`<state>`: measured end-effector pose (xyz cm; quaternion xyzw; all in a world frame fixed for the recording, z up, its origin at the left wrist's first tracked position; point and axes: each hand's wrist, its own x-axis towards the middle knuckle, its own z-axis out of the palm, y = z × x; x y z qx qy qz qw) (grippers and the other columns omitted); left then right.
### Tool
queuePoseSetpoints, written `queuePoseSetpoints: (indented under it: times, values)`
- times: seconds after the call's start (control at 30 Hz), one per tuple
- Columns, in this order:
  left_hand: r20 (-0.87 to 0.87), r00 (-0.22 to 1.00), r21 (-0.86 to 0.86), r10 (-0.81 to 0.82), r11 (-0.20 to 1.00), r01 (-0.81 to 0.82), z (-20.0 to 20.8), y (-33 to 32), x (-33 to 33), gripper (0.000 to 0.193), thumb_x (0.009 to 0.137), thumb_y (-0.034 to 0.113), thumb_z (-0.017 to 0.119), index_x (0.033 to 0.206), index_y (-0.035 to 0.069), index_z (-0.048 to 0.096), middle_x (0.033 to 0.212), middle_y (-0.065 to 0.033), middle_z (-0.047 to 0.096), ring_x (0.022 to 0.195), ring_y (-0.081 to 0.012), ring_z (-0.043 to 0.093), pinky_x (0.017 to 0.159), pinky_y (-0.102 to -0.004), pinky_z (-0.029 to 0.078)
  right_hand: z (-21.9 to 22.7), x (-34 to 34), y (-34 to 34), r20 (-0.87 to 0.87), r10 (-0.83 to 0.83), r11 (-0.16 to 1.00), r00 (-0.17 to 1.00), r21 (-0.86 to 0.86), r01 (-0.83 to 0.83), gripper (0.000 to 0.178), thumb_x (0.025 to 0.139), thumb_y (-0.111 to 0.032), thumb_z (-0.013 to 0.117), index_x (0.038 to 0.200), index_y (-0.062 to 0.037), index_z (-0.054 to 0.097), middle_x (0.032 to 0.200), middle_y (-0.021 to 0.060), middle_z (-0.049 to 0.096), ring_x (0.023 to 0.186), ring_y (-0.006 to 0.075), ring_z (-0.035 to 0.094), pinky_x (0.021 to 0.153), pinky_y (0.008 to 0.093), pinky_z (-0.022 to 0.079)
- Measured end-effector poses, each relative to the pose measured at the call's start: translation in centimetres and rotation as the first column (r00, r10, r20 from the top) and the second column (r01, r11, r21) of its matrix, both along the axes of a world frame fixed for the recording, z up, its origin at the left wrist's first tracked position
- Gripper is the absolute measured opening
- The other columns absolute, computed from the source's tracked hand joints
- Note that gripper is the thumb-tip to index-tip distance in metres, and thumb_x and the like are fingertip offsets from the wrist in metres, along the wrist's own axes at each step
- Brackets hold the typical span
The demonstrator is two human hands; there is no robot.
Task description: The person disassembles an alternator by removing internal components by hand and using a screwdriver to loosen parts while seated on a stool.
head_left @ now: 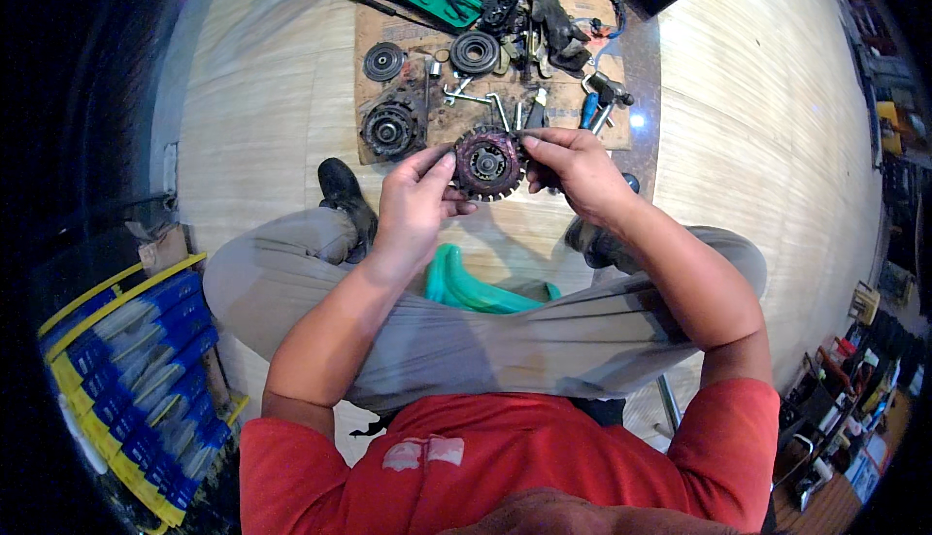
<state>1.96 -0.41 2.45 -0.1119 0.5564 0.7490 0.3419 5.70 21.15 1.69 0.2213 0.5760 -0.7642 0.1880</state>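
Disc (488,163) — between left hand (413,195), right hand (582,168) | pulley (459,52) — behind, on cardboard (449,127)

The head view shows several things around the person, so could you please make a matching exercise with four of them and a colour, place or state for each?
1. toothed wheel
2. tool case
3. shirt
4. trousers

A. grey, over the bent legs
B. held between left hand and right hand
C. red
D. green, lying open

Pairs: 1-B; 2-D; 3-C; 4-A
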Motion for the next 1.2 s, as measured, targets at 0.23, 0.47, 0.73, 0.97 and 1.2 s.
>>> queuePoseSetpoints:
  times: [0.23,0.47,0.73,0.97,1.2]
  values:
    - [-0.053,0.998,-0.051,-0.028,0.998,0.025,-0.4,-0.1,0.0,0.031,0.098,0.013,0.054,0.126,-0.002,0.054,0.105,-0.0102,0.068,0.085,-0.0159,0.067,0.070,-0.0310,0.058,0.6,0.1,-0.5,0.044,-0.051,0.999,0.998,0.014,0.051,0.027,0.096,-0.018,0.060,0.109,0.0045,0.066,0.077,0.0042,0.064,0.062,0.0121,0.058,0.059,0.0273,0.048]
    - [-0.221,0.973,-0.182,-0.065,0.983,0.025,-0.4,0.1,0.2,0.040,0.092,0.004,0.062,0.130,-0.004,0.052,0.108,-0.0111,0.067,0.086,-0.0135,0.066,0.073,-0.0282,0.057,0.9,0.2,-0.6,-0.070,0.049,0.995,0.996,0.088,-0.043,0.030,0.088,-0.016,0.070,0.112,0.0023,0.066,0.082,0.0031,0.065,0.070,0.0093,0.058,0.065,0.0254,0.049]
    - [-0.433,0.887,-0.280,-0.162,0.959,0.038,0.3,-0.2,0.2,0.043,0.087,-0.001,0.067,0.128,-0.004,0.055,0.110,-0.0084,0.064,0.087,-0.0124,0.064,0.079,-0.0242,0.053,0.7,0.3,-0.1,-0.144,0.257,0.924,0.956,0.326,-0.200,0.042,0.079,-0.007,0.079,0.115,0.0014,0.058,0.094,0.0019,0.065,0.080,0.0083,0.058,0.072,0.0245,0.049]
    - [-0.525,0.824,-0.260,-0.212,0.962,0.081,1.7,-0.5,-0.1,0.044,0.085,-0.003,0.069,0.127,-0.004,0.056,0.112,-0.0081,0.061,0.099,-0.0149,0.062,0.088,-0.0264,0.051,1.4,0.7,0.0,-0.272,0.315,0.877,0.909,0.449,-0.170,0.044,0.075,-0.013,0.083,0.109,0.0004,0.057,0.088,0.0058,0.064,0.081,0.0116,0.058,0.072,0.0297,0.050]
    - [-0.248,0.969,0.064,-0.003,0.998,0.019,1.0,0.2,0.4,0.054,0.088,0.007,0.071,0.134,-0.006,0.044,0.115,-0.0082,0.059,0.100,-0.0162,0.063,0.088,-0.0301,0.055,2.5,0.9,-0.4,-0.409,0.367,0.769,0.835,0.638,-0.026,0.045,0.074,-0.012,0.082,0.109,-0.0025,0.055,0.096,0.0119,0.059,0.086,0.0238,0.060,0.072,0.0326,0.050]
